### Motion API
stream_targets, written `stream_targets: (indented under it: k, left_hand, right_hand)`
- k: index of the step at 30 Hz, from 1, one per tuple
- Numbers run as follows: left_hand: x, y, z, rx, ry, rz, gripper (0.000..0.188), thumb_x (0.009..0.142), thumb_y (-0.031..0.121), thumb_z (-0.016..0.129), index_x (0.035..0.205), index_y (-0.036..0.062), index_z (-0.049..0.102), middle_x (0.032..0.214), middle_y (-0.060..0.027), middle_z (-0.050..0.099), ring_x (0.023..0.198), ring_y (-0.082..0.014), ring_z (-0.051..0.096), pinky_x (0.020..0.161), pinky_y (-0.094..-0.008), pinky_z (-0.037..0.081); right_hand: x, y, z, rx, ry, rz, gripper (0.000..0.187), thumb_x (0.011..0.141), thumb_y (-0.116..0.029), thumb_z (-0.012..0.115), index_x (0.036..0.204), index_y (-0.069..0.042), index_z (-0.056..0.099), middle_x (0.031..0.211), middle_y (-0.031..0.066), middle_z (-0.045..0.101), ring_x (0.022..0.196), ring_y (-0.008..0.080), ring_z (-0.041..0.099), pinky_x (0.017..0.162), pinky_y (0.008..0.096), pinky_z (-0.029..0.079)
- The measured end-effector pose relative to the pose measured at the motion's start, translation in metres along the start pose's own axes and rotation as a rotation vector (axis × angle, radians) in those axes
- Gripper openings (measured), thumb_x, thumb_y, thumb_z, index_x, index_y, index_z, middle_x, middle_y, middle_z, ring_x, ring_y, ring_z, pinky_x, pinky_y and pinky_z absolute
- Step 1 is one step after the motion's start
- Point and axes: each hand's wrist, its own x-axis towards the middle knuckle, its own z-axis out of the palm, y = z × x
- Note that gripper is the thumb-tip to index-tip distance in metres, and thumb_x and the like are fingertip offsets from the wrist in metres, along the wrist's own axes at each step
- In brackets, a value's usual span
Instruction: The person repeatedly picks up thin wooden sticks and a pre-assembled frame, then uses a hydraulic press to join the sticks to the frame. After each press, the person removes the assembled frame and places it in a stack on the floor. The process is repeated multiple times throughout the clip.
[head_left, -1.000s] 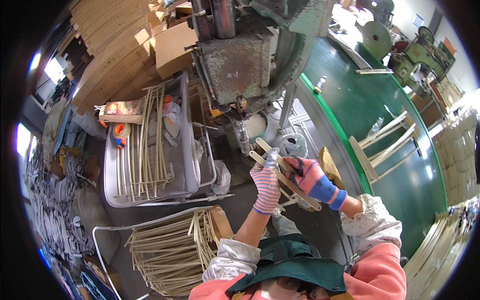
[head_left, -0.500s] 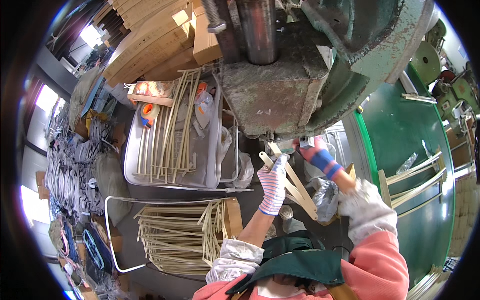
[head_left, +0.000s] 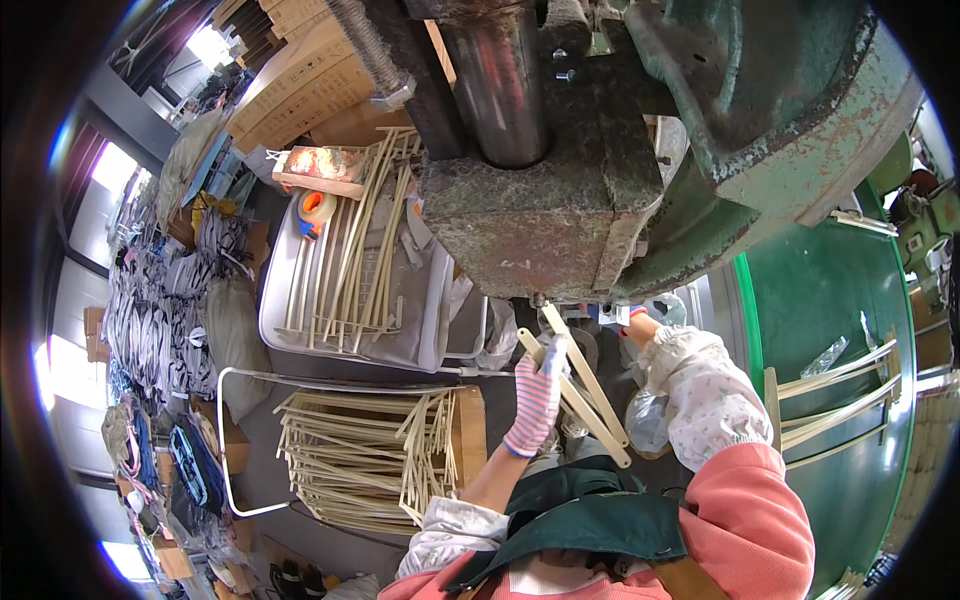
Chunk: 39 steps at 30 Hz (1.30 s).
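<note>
My left hand point(head_left: 537, 402), in a striped glove, is closed around two cream flat strips point(head_left: 594, 428) with rounded ends and small holes. The strips slant side by side, and the upper end of one reaches under the press head point(head_left: 530, 245). My right hand point(head_left: 636, 322) is beneath the right side of that head, close to a small metal block point(head_left: 612, 314). Only a bit of its glove and the wrist show, so its fingers are hidden.
The press's green frame point(head_left: 790, 170) bulks over the right. Cream strips lie in a grey tub point(head_left: 350, 350), and a large pile of strips point(head_left: 360, 460) sits below it. More strips rest on the green table point(head_left: 810, 290). Cartons point(head_left: 300, 90) are stacked behind.
My right hand has moved further under the press head, so its fingers no longer show. My left hand still holds the strips. The view has shifted a little, with the press appearing larger.
</note>
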Motion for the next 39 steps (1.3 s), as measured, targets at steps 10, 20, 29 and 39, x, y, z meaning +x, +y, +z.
stream_targets:
  k: [10,20,29,39]
  left_hand:
    - [0.026,0.041,-0.058,0.249,-0.344,0.153,0.022,0.092,0.022,0.049,0.100,0.0041,0.059,0.069,0.0006,0.053,0.055,-0.0077,0.045,0.051,-0.0212,0.039]
    - [0.041,0.073,-0.107,0.126,-0.245,0.164,0.018,0.091,0.021,0.049,0.078,0.0089,0.047,0.058,0.0002,0.045,0.050,-0.0085,0.039,0.050,-0.0237,0.033]
    - [0.046,0.073,-0.118,0.132,-0.282,0.186,0.017,0.092,0.019,0.045,0.079,0.0083,0.049,0.054,-0.0013,0.044,0.047,-0.0095,0.038,0.052,-0.0257,0.036]
    - [-0.063,0.148,-0.202,0.150,-0.085,0.727,0.037,0.094,0.019,0.046,0.119,-0.0072,0.049,0.047,0.0079,0.029,0.041,-0.0044,0.028,0.050,-0.0222,0.030]
  right_hand:
    - [0.002,-0.009,-0.006,-0.100,0.034,-0.041,0.024,0.079,-0.016,0.056,0.101,-0.015,0.064,0.096,0.0046,0.064,0.085,0.0249,0.061,0.077,0.0359,0.046]
    - [-0.006,-0.069,0.022,0.569,0.100,0.060,0.011,0.082,-0.012,0.062,0.087,-0.002,0.064,0.071,0.0060,0.064,0.058,0.0175,0.059,0.051,0.0312,0.048]
    - [0.002,-0.075,0.038,0.678,0.204,0.264,0.015,0.083,-0.014,0.060,0.093,-0.002,0.062,0.081,0.0086,0.065,0.069,0.0198,0.061,0.059,0.0314,0.049]
    - [-0.116,-0.093,0.100,-0.415,0.177,-0.111,0.040,0.070,-0.014,0.058,0.109,-0.010,0.055,0.109,0.0182,0.054,0.096,0.0358,0.056,0.084,0.0417,0.046]
